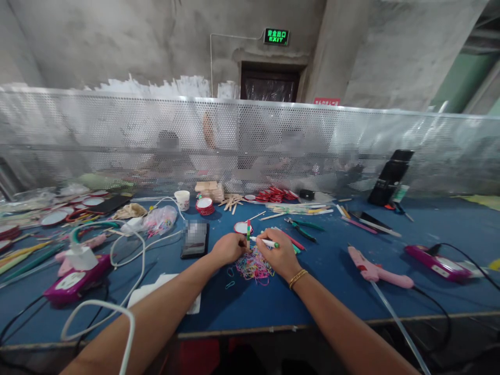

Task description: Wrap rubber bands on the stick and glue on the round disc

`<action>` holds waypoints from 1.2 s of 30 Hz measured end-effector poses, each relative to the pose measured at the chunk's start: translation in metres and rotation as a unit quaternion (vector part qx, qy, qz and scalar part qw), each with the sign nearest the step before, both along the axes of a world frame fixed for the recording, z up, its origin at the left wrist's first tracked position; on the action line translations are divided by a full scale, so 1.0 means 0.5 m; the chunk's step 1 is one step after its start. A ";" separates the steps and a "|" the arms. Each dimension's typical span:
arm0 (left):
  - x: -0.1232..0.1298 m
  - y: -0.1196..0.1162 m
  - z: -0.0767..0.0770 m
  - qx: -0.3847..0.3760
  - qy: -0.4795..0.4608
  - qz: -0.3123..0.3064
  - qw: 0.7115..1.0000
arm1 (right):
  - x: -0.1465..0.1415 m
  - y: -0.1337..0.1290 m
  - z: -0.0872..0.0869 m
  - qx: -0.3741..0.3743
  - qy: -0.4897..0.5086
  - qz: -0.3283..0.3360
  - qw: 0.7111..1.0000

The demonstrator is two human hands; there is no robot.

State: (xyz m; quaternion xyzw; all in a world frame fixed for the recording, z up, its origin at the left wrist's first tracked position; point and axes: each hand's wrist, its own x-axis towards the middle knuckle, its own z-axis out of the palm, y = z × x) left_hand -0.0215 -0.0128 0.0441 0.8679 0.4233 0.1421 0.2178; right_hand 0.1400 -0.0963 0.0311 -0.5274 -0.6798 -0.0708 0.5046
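Observation:
My left hand pinches a narrow wooden stick upright; bands of red and green colour run along it. In my right hand is a white marker with a green end, its tip pointing left at the stick. Tip and stick look close, but I cannot tell if they touch. Beneath both hands lies a heap of small colourful loops. Just behind the stick rests a white disc with a red rim.
Pliers, a pink glue gun and a purple power strip lie to the right. On the left are a phone, white cables and another purple strip. A paper cup stands before the perforated metal screen.

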 end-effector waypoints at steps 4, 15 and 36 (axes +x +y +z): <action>0.001 -0.001 0.002 0.004 0.008 0.004 1.000 | 0.001 0.000 0.000 0.001 0.011 -0.006 1.000; 0.000 -0.007 0.007 -0.010 0.001 0.016 1.000 | 0.001 0.000 -0.001 0.010 0.006 -0.006 1.000; 0.000 -0.008 0.010 -0.001 0.018 0.014 1.000 | -0.001 0.000 0.000 0.008 0.000 -0.005 1.000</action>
